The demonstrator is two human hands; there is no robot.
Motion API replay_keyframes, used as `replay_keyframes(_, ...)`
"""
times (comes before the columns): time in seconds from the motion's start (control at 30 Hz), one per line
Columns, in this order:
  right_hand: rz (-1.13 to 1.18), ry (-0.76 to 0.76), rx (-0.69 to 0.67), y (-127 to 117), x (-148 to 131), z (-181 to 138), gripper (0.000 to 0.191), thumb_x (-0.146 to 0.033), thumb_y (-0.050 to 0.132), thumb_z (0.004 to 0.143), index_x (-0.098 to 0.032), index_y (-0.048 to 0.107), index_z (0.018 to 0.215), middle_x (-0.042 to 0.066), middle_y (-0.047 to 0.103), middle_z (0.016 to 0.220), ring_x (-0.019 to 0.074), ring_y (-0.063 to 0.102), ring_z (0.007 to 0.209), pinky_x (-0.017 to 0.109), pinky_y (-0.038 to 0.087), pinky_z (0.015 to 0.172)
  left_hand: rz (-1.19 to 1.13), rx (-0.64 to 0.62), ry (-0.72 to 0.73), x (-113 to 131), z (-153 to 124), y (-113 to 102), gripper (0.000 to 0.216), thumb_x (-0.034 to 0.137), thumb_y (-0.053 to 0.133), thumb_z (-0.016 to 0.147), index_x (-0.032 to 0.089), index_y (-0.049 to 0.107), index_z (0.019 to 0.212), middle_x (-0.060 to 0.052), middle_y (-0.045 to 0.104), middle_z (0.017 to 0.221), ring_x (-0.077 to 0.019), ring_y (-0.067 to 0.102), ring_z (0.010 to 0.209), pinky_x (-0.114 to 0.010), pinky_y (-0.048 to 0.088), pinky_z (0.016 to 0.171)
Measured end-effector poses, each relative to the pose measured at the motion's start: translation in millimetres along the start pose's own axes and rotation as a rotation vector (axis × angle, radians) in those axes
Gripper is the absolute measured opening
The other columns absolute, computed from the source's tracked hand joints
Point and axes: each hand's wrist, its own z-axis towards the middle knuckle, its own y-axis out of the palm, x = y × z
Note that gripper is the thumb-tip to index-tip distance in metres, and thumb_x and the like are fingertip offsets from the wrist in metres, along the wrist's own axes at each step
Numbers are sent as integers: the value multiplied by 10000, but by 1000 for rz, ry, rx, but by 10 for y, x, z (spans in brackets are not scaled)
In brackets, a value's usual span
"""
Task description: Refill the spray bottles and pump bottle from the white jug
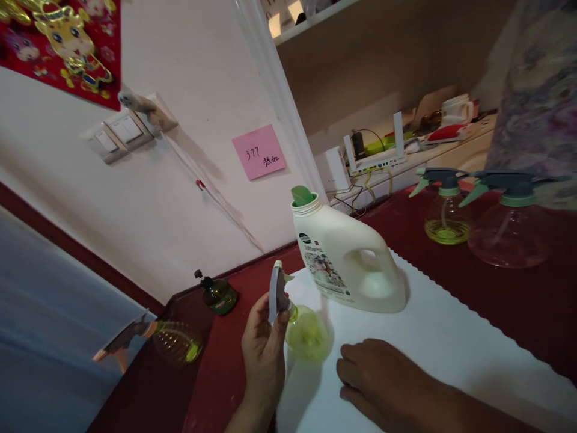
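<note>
My left hand [265, 352] is closed around the neck and grey trigger head [278, 294] of a round spray bottle [309, 337] with yellow-green liquid in it. The bottle stands on a white sheet [433, 325]. To its right, my right hand [378, 376] hovers low over the sheet with its fingers curled in; nothing shows in them. Behind both hands stands a pale detergent jug [360, 258], its cap off and a green spout [302, 195] visible in the mouth. The label faces me.
Two more spray bottles [446, 222] [509, 234] stand on the dark red table at right. A brown-handled spray bottle [175, 341] and a dark green pump bottle [220, 296] are at left. A white router [376, 161] sits on the shelf behind.
</note>
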Motion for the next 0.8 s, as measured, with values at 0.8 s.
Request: replay_keyframes(0.8,1,-304,549,-1204,-97,597,374,-143,495,996,-261,602,1335,87,573,1449,282,455,1360,525,399,1079,19,-117,1,-43,-30,8,301,368,723,888,229,670,1150,-57,697,1127,-199,635,1020,-292,493,904)
